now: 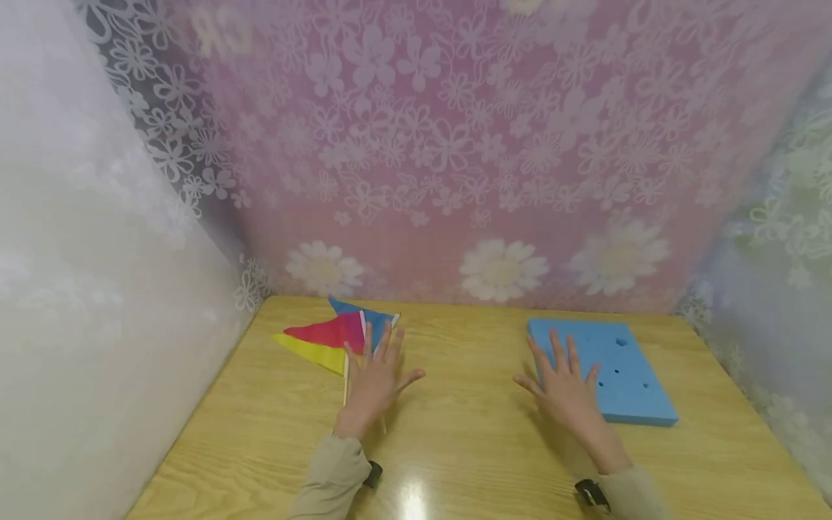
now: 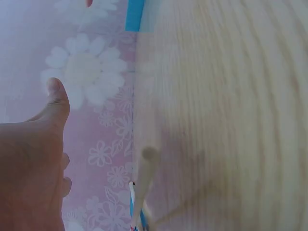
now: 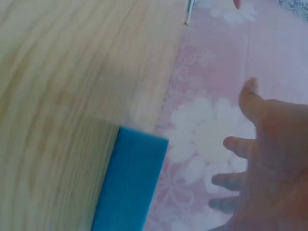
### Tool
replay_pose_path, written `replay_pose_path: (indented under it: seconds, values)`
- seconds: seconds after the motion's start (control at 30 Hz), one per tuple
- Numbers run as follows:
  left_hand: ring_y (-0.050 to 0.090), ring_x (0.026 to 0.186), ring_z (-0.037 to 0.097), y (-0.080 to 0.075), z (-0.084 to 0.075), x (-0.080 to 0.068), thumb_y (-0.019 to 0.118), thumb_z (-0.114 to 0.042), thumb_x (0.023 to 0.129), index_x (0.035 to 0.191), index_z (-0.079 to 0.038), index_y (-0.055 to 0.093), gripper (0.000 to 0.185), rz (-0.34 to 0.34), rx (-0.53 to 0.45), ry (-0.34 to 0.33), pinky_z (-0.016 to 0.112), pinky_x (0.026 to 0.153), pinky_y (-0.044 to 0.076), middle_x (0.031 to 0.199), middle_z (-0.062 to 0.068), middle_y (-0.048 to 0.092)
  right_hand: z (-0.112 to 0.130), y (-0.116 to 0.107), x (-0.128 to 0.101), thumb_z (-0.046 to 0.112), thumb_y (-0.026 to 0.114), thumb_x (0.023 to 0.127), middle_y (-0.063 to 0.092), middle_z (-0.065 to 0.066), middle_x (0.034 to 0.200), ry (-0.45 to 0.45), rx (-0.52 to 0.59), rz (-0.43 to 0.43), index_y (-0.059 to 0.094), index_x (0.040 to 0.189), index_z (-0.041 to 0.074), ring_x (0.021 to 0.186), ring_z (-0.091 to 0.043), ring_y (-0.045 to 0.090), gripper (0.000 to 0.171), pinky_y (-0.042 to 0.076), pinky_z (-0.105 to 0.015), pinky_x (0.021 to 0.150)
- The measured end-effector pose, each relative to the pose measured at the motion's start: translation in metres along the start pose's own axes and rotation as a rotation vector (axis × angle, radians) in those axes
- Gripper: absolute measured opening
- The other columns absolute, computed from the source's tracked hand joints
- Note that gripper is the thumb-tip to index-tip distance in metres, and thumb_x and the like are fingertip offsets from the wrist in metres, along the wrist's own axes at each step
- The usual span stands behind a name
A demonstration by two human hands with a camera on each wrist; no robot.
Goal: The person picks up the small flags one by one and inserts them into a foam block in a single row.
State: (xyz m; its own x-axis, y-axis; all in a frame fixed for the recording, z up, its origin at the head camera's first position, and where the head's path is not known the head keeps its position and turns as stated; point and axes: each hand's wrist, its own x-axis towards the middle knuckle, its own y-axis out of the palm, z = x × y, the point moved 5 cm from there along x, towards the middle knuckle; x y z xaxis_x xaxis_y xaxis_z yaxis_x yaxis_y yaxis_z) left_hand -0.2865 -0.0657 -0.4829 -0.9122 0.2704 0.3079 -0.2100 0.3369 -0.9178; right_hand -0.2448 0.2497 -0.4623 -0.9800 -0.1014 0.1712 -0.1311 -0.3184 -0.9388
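My left hand [image 1: 382, 363] is spread flat with straight fingers over the thin wooden sticks [image 1: 346, 379] of a few small triangular flags [image 1: 327, 338] in red, yellow and blue, which lie on the wooden table [image 1: 455, 433]. My right hand [image 1: 554, 375] is spread the same way over the left edge of a flat blue foam block [image 1: 617, 368] with small holes. Neither hand grips anything. The left wrist view shows the left hand [image 2: 43, 144] beside a stick [image 2: 144, 183]. The right wrist view shows the right hand [image 3: 252, 144] above the foam block [image 3: 130, 185].
A pink flowered sheet [image 1: 455, 166] forms the back wall. A pale sheet [image 1: 84, 289] closes the left side and another [image 1: 780, 289] the right. Bare tabletop lies between the hands and toward the front edge.
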Motion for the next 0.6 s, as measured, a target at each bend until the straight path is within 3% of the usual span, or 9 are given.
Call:
replay_pose_path:
  seconds: [0.1,0.27,0.43,0.6]
  values:
    - [0.004,0.154,0.044,-0.001,-0.008,0.004,0.061,-0.06,0.094,0.162,-0.015,0.028,0.087,0.018,-0.064,0.005,0.08,0.112,0.002,0.167,0.012,0.021,-0.006,-0.006,-0.002,0.048,0.062,0.099,0.024,-0.025,0.163,-0.035,-0.011,-0.042,0.035,0.158,0.015,0.149,-0.052,0.018,0.073,0.013,-0.086,0.103]
    - [0.013,0.155,0.037,-0.007,-0.029,0.016,0.058,-0.056,0.098,0.16,-0.014,0.031,0.079,0.036,-0.217,0.017,0.077,0.115,0.006,0.164,0.012,0.031,-0.029,-0.024,-0.008,0.029,0.072,0.095,0.049,-0.028,0.147,-0.158,-0.002,-0.186,0.053,0.146,0.008,0.133,-0.053,0.045,0.059,0.038,-0.076,0.097]
    - [0.032,0.149,0.036,-0.01,-0.058,0.033,0.054,-0.051,0.102,0.155,-0.011,0.041,0.067,0.031,-0.248,0.065,0.074,0.115,0.015,0.157,0.012,0.043,-0.068,-0.045,-0.016,0.025,0.072,0.095,0.048,-0.031,0.145,-0.184,0.058,-0.2,0.053,0.143,0.004,0.13,-0.058,0.042,0.055,0.038,-0.073,0.096]
    - [0.035,0.148,0.033,-0.007,-0.095,0.05,0.051,-0.051,0.104,0.155,-0.013,0.042,0.064,0.043,-0.224,0.136,0.07,0.117,0.021,0.156,0.01,0.044,-0.111,-0.062,-0.026,0.026,0.07,0.097,0.042,-0.032,0.148,-0.166,0.025,-0.188,0.048,0.148,0.004,0.131,-0.062,0.036,0.06,0.032,-0.078,0.095]
